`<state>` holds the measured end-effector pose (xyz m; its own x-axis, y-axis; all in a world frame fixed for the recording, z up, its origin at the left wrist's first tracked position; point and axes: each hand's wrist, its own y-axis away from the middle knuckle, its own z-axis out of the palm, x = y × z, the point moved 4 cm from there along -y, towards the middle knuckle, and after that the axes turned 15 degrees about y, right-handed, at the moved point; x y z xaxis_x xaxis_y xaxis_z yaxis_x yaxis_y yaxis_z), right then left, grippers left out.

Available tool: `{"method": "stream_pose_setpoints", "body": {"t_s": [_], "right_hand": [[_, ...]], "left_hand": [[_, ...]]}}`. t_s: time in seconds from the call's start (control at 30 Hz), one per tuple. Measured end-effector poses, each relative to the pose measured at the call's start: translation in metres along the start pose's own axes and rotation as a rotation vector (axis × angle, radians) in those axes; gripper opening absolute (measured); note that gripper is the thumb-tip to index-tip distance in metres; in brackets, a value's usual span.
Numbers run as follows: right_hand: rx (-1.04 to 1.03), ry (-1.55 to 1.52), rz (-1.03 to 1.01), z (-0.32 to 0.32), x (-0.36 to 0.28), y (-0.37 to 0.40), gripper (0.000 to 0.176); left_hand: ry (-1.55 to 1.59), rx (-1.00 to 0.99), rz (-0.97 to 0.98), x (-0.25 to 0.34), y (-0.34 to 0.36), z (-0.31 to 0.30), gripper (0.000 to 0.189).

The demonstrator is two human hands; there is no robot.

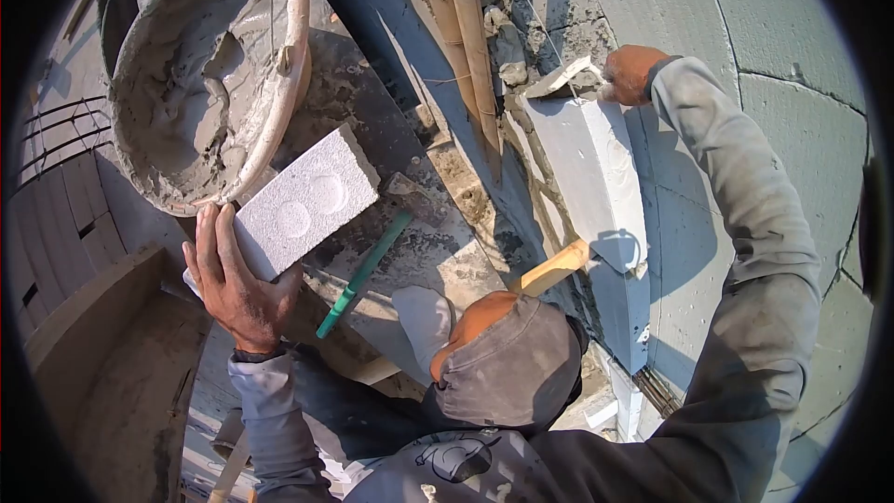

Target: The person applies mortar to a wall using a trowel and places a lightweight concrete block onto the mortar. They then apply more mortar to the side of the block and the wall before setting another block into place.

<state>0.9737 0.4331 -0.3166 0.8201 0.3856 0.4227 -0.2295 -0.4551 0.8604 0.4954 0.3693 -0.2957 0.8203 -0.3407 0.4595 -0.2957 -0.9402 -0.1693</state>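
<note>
My left hand (240, 291) grips the lower left end of a white lightweight concrete block (307, 197), its fingers along one side and the thumb near the other. Two round dents mark the block's face. At the upper right, my right hand (633, 75) is closed on what looks like a mortar-smeared trowel (564, 80), its handle hidden in the fist. The trowel is at the far end of a pale block course (589, 154) beside the wall. Close to my left hand stands a round tub (298, 33) of wet grey mortar (200, 84).
A green-handled tool (363, 275) lies on the mortar-stained boards. A yellow wooden handle (552, 267) rests against the blocks. Bamboo poles (464, 37) run alongside the course. A capped head (512, 363) fills the lower middle. A grey block wall (782, 28) rises at right.
</note>
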Motion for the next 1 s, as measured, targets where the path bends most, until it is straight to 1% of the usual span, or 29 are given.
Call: {"method": "stream_pose_setpoints", "body": {"t_s": [0.13,0.2,0.37,0.43,0.57,0.63,0.7,0.77,0.8,0.87,0.9,0.97,1.0], "right_hand": [[0.004,-0.054,0.077,-0.004,0.011,0.049,0.04],[-0.036,-0.046,0.171,-0.004,0.015,0.065,0.038],[-0.02,-0.137,0.203,0.004,0.032,0.116,0.035],[-0.023,-0.137,0.27,0.011,0.042,0.128,0.036],[0.012,-0.076,0.293,0.01,0.041,0.12,0.041],[-0.082,-0.218,0.38,0.002,0.025,0.096,0.045],[-0.078,-0.246,0.282,-0.006,0.012,0.065,0.043],[-0.027,-0.293,0.198,0.003,0.004,0.024,0.04],[-0.026,-0.298,0.196,0.011,0.003,0.003,0.04],[-0.051,-0.036,0.037,0.028,-0.002,-0.025,0.045],[-0.057,-0.039,0.028,0.032,-0.004,-0.019,0.045],[0.045,-0.194,0.122,0.027,0.007,0.018,0.046],[-0.029,-0.145,0.153,0.013,0.007,0.044,0.046]], "left_hand": [[-0.012,-0.004,0.004,0.001,0.0,-0.001,0.087],[-0.032,-0.015,0.01,0.001,-0.002,-0.001,0.086],[-0.012,-0.008,0.023,0.002,0.0,-0.001,0.086],[-0.011,-0.006,0.022,0.002,-0.001,0.0,0.086],[-0.022,-0.006,0.024,0.001,0.0,0.0,0.085],[-0.021,-0.004,0.023,0.002,0.001,-0.001,0.086],[-0.024,0.001,0.027,0.002,-0.001,0.0,0.086],[-0.016,0.007,0.039,0.003,0.0,0.0,0.087],[-0.02,0.006,0.042,0.003,0.0,0.0,0.087],[-0.033,0.0,0.034,0.002,0.001,0.0,0.088],[-0.036,-0.012,0.032,0.002,0.002,0.0,0.088],[-0.038,-0.017,0.03,0.002,0.001,0.0,0.088],[-0.032,-0.024,0.038,0.003,0.001,0.001,0.088]]}}
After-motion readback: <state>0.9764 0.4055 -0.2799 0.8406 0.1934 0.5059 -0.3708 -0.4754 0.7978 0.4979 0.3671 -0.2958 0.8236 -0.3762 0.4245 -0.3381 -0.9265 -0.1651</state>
